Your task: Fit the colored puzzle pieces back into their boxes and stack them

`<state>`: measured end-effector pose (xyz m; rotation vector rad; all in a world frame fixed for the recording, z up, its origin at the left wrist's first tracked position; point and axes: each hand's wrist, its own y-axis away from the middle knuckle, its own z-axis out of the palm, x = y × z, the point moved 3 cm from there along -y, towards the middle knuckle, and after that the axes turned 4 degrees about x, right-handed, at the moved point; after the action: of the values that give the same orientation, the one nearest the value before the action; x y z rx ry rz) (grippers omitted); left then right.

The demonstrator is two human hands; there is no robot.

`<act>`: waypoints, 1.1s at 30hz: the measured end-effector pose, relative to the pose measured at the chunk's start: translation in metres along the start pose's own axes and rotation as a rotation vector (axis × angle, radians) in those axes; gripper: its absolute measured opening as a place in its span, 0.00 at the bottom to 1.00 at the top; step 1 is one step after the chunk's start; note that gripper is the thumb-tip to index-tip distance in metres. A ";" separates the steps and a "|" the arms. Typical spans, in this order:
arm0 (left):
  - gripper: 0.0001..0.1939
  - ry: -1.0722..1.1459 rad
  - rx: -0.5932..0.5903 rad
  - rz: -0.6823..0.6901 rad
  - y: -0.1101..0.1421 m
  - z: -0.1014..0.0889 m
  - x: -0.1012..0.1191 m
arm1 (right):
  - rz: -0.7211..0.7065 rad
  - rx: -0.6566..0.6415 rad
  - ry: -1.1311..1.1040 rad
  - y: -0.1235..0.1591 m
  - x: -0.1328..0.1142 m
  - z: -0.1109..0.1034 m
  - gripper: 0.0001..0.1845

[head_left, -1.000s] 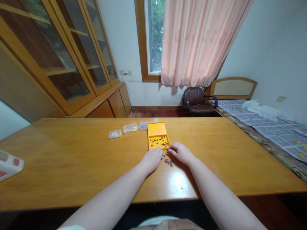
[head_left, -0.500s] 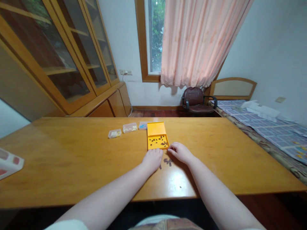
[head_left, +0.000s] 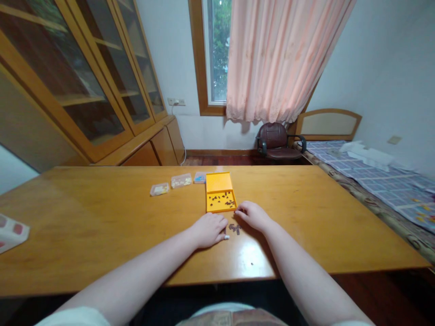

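A yellow box stands open on the table, its lid leaning back and small dark brown pieces scattered inside. In front of it my left hand rests on the tabletop, thumb and curved fingers apart. One dark brown piece lies between them, partly hidden. My right hand is by the box's front right corner, fingertips pinched. A small dark brown piece shows at those fingertips. Several longer brown pieces form a loose group on the table between the hands.
Three clear plastic containers stand left of the box, with white, pale and blue contents. A tiny dark bit lies near the front edge of the wooden table. A white object with red patches is at the far left.
My left hand has drawn back from the box's front edge towards me, and its thumb now shows beside a brown piece. The right hand has hardly moved.
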<state>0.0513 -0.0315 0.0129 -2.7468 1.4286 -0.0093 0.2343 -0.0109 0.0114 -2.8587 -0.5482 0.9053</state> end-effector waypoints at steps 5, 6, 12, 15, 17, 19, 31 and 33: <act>0.14 -0.075 0.010 0.100 -0.008 0.007 0.007 | 0.014 -0.011 0.007 0.000 0.001 0.000 0.10; 0.14 -0.091 0.013 0.097 -0.009 0.008 0.008 | 0.013 -0.009 0.006 0.000 0.002 0.000 0.10; 0.11 -0.100 0.107 0.033 -0.017 -0.003 -0.011 | 0.023 0.003 0.015 0.000 0.006 0.003 0.10; 0.16 -0.100 0.229 -0.170 -0.024 -0.020 -0.044 | 0.034 -0.013 0.013 0.000 0.006 0.003 0.10; 0.17 -0.119 0.252 -0.341 -0.028 -0.029 -0.063 | 0.031 -0.023 0.002 0.000 0.005 0.003 0.10; 0.16 -0.132 0.258 -0.469 -0.030 -0.032 -0.071 | 0.021 -0.025 -0.007 0.000 0.004 0.002 0.11; 0.35 0.216 0.047 -0.065 0.001 0.022 0.045 | 0.168 -0.310 -0.151 0.007 0.028 -0.002 0.16; 0.37 0.245 0.002 -0.070 0.005 0.027 0.047 | 0.161 -0.301 -0.153 0.008 0.028 -0.002 0.16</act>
<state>0.0745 -0.0721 -0.0148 -2.8742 1.3780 -0.3609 0.2591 -0.0076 -0.0036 -3.1577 -0.5139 1.1668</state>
